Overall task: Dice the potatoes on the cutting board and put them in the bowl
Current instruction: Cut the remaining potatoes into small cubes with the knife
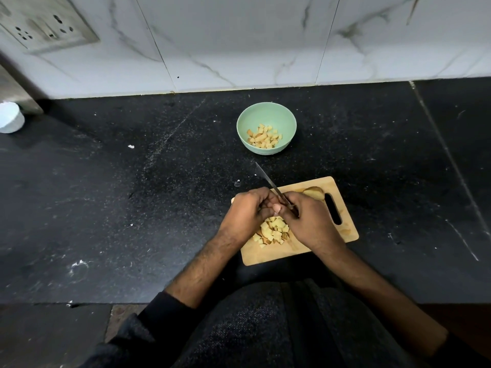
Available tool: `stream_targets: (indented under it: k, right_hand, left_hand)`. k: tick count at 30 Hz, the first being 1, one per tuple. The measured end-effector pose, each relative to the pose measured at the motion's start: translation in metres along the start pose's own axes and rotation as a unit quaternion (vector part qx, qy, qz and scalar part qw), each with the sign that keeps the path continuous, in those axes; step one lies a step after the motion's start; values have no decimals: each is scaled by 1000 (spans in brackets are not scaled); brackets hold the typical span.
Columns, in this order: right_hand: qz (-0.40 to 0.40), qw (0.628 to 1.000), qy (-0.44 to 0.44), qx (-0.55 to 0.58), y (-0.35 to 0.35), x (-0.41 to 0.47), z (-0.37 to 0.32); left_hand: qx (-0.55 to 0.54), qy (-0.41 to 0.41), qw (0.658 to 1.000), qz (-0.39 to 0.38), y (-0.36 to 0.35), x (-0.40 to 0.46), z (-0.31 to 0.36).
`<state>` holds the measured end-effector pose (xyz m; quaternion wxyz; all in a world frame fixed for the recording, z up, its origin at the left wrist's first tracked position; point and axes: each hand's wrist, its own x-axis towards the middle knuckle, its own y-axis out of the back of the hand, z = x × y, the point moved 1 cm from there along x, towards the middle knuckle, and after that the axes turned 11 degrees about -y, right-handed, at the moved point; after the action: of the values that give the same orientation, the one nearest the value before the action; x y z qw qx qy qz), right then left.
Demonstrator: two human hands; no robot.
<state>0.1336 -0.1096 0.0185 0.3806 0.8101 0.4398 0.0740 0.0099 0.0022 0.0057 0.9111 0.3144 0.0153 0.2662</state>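
A wooden cutting board point(271, 254) lies on the black counter. A pile of diced potato point(273, 232) sits on it between my wrists. My right hand point(308, 221) grips a knife point(268, 179), whose blade points up and left past the board's edge. My left hand point(245, 211) is curled beside the blade, fingers bent over the spot being cut; what it holds is hidden. An uncut potato piece point(314, 193) rests at the board's far right corner. The pale green bowl point(265, 112) stands beyond the board with diced potato point(264, 136) inside.
A marble-tiled wall point(239, 41) backs the black counter point(106, 195). A white cup point(10, 117) stands at the far left, beside a metal object. A wall socket point(45, 25) is at the upper left.
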Motion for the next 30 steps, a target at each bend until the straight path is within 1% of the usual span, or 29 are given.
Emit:
stream_targets:
  k: [2,5,9,11,14,17,20,22,25,26,30]
  right_hand:
    - [-7,1000,-15,9,-1,0,2]
    - [4,999,-33,2,-1,1,4]
    - [38,998,-19,-51,-3,-2,2]
    - [42,997,-7,-71,-4,-4,5]
    - [19,997,-7,-77,-5,-4,15]
    - [0,998,-18,-63,-4,-5,20]
    - [39,997,-4,-63,1,-5,19]
    - [52,997,-3,-61,4,-2,17]
    - [28,997,-9,-69,3,-2,18]
    - [21,997,-6,-68,2,-3,18]
    - [-2,998,13,-62,-4,-8,10]
  left_hand:
    - [-12,9,1000,4,1,1,1]
    - [21,24,999,9,1,1,-1]
    - [79,41,996,-6,-3,1,-5]
    - [95,40,995,-13,-1,0,-9]
    - [64,29,997,-12,4,-3,-15]
    - [2,55,998,21,6,-8,-14]
    - [-6,90,995,49,11,-11,-15]
    - [11,97,995,25,16,-14,-18]
    - [30,132,989,-62,17,-20,-23]
    - [40,143,986,-79,15,-21,-24]
    - [84,128,982,-111,12,-19,-22]
